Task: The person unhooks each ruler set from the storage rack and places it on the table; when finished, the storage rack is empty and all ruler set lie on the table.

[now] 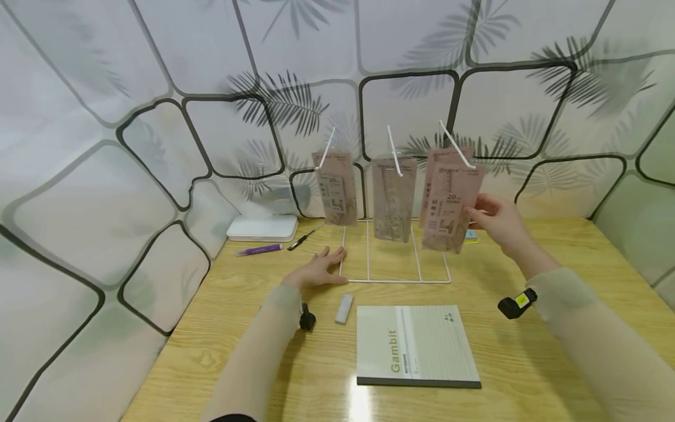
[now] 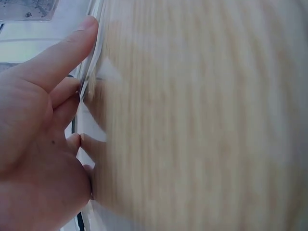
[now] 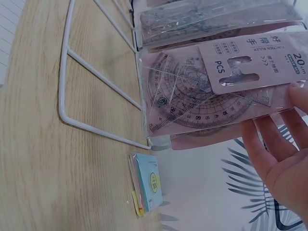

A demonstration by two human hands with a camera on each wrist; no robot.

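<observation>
Nearest lay a notebook (image 1: 413,346). My left grip (image 1: 318,268) was spread at the rack's (image 1: 399,282) near-left corner; my right grip (image 1: 498,223) pinched the front ruler packet (image 1: 450,205) at the right hook's (image 1: 456,144) tip. I judged this hanging or unhooking, next needing a level slide.

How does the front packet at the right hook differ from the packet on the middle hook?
The front right packet is pinched at its edge by the right hand; the middle packet is untouched. The front right packet tilts, while the middle packet hangs nearly straight. A "20" reads on the front right packet; none is legible on the middle packet. Both look pinkish.
</observation>
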